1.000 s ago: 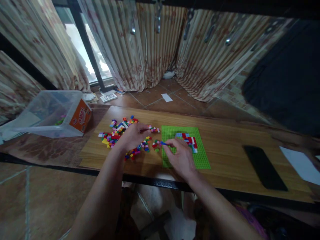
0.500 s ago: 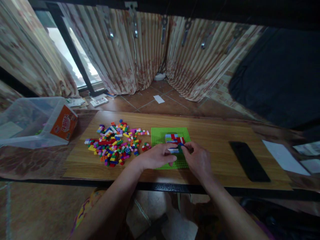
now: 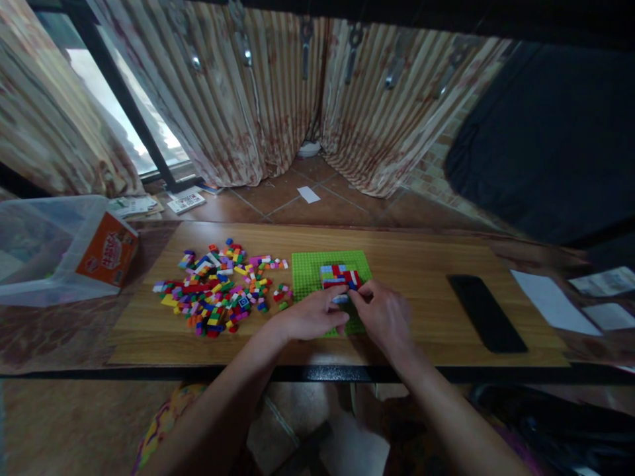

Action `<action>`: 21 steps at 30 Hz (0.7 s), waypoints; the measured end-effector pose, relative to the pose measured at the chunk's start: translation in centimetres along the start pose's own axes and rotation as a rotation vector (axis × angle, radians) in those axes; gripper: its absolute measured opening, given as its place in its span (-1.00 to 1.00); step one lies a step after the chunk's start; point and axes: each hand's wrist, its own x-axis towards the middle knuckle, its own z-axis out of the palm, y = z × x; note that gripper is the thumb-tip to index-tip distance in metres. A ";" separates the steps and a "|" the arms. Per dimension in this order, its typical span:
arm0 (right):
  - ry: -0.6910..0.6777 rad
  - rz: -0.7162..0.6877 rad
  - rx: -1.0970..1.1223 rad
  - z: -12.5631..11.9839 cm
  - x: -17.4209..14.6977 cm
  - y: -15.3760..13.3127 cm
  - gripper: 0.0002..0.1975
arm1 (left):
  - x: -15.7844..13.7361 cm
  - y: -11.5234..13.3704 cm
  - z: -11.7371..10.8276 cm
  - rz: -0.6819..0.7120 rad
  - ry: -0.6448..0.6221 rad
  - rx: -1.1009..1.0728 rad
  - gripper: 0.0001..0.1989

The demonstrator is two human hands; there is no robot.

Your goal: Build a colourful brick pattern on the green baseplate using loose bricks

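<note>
The left hand [image 3: 315, 314] is reaching in over the near half of the green plate [image 3: 305, 268], its fingers partly bent and the foremost tips meeting the build [image 3: 338, 271]; whether they are gripping a brick is staying out of sight. The right hand [image 3: 385, 314] is facing it from the plate's right edge, thumb and forefinger drawing near each other at the build's near right corner, and I can't make out if anything is sitting between them. The build, in red, blue, light blue and white, is lying flat on the plate, with the hands covering part of its near side. Just left of the plate a few loose bricks [image 3: 282, 291] are lying in a small group, and farther left the mixed pile [image 3: 213, 284] is spreading across the wooden board [image 3: 421, 264]. A black phone [image 3: 486, 314] is lying on the board well to the right, with white paper [image 3: 553, 301] resting just beyond it. At far left a clear box [image 3: 30, 291] with an orange label [image 3: 109, 250] is standing beside the board. Behind, a white card [image 3: 308, 194] is lying on the tiled floor [image 3: 342, 208], and striped curtains [image 3: 278, 112] are hanging down to it.
</note>
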 end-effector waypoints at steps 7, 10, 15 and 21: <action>-0.028 0.030 0.238 -1.0 0.8 1.1 -0.73 | -0.1 0.1 0.2 0.008 0.034 0.046 -0.43; 0.005 0.056 0.278 -1.1 1.3 1.4 -0.71 | 0.0 -0.1 0.4 -0.007 0.042 0.052 -0.35; -0.010 0.079 0.313 -0.5 1.8 1.7 -0.67 | 0.2 -0.2 0.5 -0.024 0.049 0.046 -0.31; -0.084 0.146 0.346 0.5 2.2 1.7 -0.66 | 0.1 0.3 0.6 -0.009 0.059 0.095 -0.34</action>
